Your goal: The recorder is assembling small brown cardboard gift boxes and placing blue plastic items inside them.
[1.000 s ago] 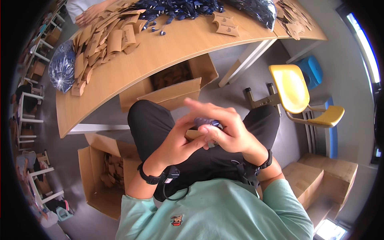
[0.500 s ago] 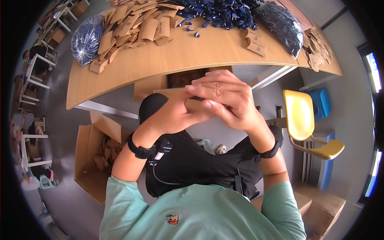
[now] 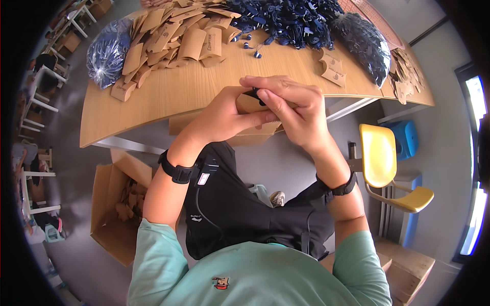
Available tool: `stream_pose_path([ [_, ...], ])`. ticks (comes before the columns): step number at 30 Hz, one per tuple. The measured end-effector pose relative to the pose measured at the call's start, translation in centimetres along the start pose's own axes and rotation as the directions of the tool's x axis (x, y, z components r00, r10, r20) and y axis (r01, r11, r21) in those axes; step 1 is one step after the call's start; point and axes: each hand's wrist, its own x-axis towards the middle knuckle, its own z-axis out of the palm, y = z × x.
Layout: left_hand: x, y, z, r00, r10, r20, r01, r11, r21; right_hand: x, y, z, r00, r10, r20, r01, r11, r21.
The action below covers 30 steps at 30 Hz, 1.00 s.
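In front of the table's near edge, both my hands meet around a brown cardboard pillow box [image 3: 247,103]. My left hand [image 3: 224,116] is closed on it, thumb along its near side. Over the box's end bends my right hand [image 3: 298,104], with its thumb pressed in against a small dark item [image 3: 255,96]. Most of that item is hidden by the fingers, and I cannot tell how much of it is inside the box.
Across the table [image 3: 153,109] lie a heap of brown pillow boxes [image 3: 193,45] and navy earphones [image 3: 286,20]. Clear bags [image 3: 108,53] stand at both sides. An open carton [image 3: 109,204] is on the floor at left, a yellow chair [image 3: 377,155] at right.
Both hands have risen a little toward the table with the box. A dark item now shows at the right thumb. The box's long edge, visible before at the left, is now hidden.
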Motion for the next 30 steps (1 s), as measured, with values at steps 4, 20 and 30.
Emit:
stream_pose_path([
  [4,1.6,-2.1,-2.7,0.999,0.041,-0.019,-0.042,0.998,-0.044,2.8,2.2,0.2,0.986,-0.067,0.153,0.087,0.988,-0.126],
  [20,3.8,-6.0,-5.0,0.972,0.024,-0.235,-0.019,0.999,0.025,7.1,6.5,2.4,0.961,0.197,0.194,-0.208,0.977,0.039],
  [30,3.6,-5.3,-5.0,0.980,-0.001,-0.198,0.013,0.998,0.059,7.3,6.4,1.9,0.966,-0.019,0.259,0.055,0.989,-0.135],
])
